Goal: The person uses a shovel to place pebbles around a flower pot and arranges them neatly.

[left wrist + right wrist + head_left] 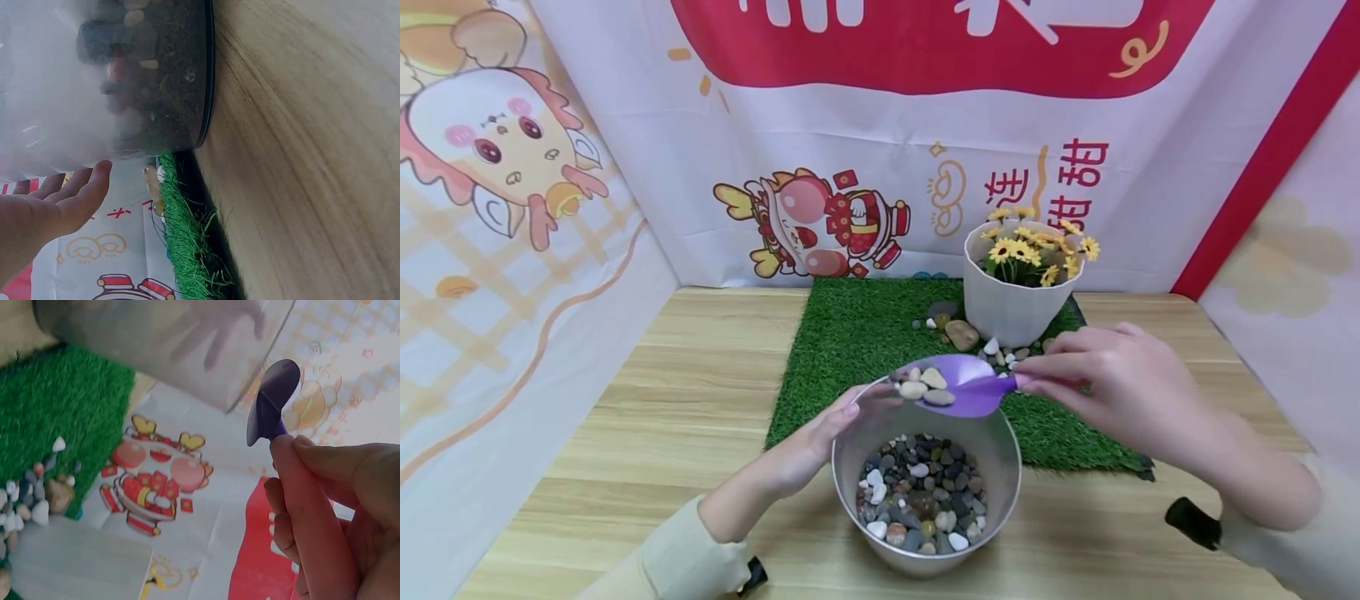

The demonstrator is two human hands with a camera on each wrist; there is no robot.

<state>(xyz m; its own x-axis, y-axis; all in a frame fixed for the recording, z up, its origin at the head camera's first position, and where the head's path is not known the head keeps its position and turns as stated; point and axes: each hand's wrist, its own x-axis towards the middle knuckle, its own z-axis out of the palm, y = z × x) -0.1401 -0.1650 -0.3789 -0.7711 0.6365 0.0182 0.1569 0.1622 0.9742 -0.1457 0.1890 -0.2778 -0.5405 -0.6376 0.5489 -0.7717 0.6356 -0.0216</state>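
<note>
My right hand (pixel 1120 383) holds a small purple scoop (pixel 966 383) by its pink handle (pixel 312 519), thumb and fingers curled round it. Several pale, smooth pebbles (pixel 934 377) lie on the scoop's blade, which is over the far rim of a translucent bucket (pixel 1013 483). Inside the bucket are many grey, white and brown stones (pixel 925 492). My left hand (pixel 808 446) rests against the bucket's outer left side near the rim. Its spread, straight fingers show blurred through the wall in the right wrist view, and lie along the wall in the left wrist view.
Behind the bucket lies a green artificial turf mat (pixel 865 333). A white pot (pixel 1015 304) with yellow flowers (pixel 1026 250) stands on it, loose stones (pixel 961 335) round its base. The wooden table (pixel 655 433) ends at a printed cloth backdrop (pixel 880 125).
</note>
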